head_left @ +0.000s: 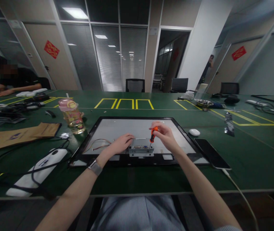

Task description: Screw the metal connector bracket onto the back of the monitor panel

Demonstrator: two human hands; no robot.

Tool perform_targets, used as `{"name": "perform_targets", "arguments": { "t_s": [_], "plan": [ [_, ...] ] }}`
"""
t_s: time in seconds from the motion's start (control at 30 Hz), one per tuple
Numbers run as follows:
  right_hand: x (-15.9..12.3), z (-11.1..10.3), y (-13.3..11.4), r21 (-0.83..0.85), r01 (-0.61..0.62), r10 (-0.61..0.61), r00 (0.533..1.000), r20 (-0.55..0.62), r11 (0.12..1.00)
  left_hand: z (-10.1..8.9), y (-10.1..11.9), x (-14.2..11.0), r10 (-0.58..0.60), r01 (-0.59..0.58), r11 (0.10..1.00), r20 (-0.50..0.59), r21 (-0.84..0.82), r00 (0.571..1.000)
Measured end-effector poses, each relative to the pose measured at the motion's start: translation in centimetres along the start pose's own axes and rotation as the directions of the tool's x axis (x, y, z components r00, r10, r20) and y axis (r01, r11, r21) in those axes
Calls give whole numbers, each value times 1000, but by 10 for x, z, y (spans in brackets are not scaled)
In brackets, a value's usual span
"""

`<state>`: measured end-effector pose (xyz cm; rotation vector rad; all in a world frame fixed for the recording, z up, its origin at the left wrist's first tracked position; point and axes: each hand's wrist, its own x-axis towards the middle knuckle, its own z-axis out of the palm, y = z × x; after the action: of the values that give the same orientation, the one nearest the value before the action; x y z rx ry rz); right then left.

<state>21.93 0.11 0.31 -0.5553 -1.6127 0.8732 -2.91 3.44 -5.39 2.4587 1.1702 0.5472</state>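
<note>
A flat display panel [139, 129] with a black frame lies back side up on the table in front of me. At its near edge sits a metal bracket [141, 154] with connector ports and a circuit board behind it. My left hand [122, 143] holds the bracket's left end, fingers together and curled over it; the thumb is hidden. In my right hand [163, 132] is an orange and black screwdriver [154, 134], gripped by the handle. Its shaft points down to the bracket's right part, and the tip's exact contact cannot be made out. Thin wires [98, 144] lie left of the bracket.
Left stand a pink-lidded bottle [72, 117], a brown paper bag [23, 136] and a white power strip [39, 171] with black cables. Right lie a phone [211, 153] on a cable and a white earbud case [194, 132]. A metal bowl [204, 103] stands farther back.
</note>
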Motion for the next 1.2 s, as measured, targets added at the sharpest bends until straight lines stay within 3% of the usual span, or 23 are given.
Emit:
{"name": "perform_targets", "arguments": {
  "t_s": [0.2,0.43,0.7,0.9,1.03,1.1,1.2],
  "plan": [
    [-2,0,0,3,-64,64,998,28,998,1,-2,1,-11,11,1000,-1,2,1000],
    [0,1,-2,-9,-48,48,997,65,999,4,-4,1,14,-14,1000,-9,12,1000],
    [-1,3,0,-284,74,-107,989,-104,956,3,-3,2,9,-9,1000,-6,-1,1000],
    [-4,5,-5,-174,16,-27,998,-63,985,3,-3,1,-6,6,1000,-6,-2,1000],
    [-5,5,-1,-303,57,-101,986,-132,951,3,-4,1,-1,1,1000,-7,9,1000],
    [-5,4,-1,-361,87,-131,987,-98,929,3,-4,2,-4,4,1000,-1,10,1000],
    [-5,2,-5,-333,94,-82,995,50,938,3,-3,1,0,0,1000,-2,12,1000]
  ]
}}
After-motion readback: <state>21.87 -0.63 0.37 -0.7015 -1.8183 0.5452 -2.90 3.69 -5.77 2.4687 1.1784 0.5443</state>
